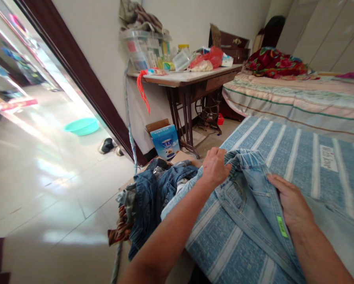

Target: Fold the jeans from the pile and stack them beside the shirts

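While left hand (216,169) clutches jeans (259,205) by the waistband (250,159), right hand (292,201) pinching their side, looks like straightening; next probably needs even tension.

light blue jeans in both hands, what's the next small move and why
I'd probably draw the left hand away from the right hand to straighten the waistband of the light blue jeans. The left hand grips the waistband, which looks bunched, while the right hand holds the side edge near a green label, so a gentle pull might flatten it.
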Available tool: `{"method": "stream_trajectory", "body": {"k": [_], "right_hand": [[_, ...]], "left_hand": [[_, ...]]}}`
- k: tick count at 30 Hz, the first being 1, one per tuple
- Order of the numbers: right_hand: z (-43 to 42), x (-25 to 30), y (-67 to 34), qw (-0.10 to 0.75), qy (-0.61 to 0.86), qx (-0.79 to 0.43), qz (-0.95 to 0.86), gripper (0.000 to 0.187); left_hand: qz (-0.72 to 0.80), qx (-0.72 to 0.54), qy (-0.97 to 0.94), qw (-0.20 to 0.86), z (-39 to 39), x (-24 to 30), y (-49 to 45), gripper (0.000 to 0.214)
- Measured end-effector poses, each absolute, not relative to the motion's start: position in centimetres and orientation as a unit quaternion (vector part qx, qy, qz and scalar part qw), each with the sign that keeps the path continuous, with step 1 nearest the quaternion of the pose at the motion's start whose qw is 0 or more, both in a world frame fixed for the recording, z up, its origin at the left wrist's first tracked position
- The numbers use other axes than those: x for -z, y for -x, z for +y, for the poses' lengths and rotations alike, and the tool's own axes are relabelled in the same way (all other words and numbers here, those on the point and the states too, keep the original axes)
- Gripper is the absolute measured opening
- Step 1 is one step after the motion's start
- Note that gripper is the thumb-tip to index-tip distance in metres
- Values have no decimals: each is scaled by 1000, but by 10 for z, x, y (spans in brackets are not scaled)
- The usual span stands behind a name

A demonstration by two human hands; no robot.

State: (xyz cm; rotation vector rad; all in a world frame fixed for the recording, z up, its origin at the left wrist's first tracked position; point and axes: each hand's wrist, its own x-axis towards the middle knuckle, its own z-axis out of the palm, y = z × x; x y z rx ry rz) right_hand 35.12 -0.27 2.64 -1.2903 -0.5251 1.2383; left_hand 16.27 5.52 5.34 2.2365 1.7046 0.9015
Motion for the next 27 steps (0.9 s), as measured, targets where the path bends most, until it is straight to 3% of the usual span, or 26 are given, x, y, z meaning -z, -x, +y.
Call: {"method": "stream_trajectory", "body": {"k": [3,12,22,27], "right_hand": [[-4,-27,-349,597,558,-535,-215,33],[-9,-28,-344,582,539,-547,-268,32],[-17,-21,-326,480,522,-523,-473,30],[-22,-29,-321,395,535,-406,-626,26]], "left_hand": [[556,-238,-784,140,86,-55,-173,45],[473,-232,-822,217,137,-34,-172,14],[393,-267,-825,305,148,-14,-159,17],[392,-274,-808,345,150,-9,-156,17]]}}
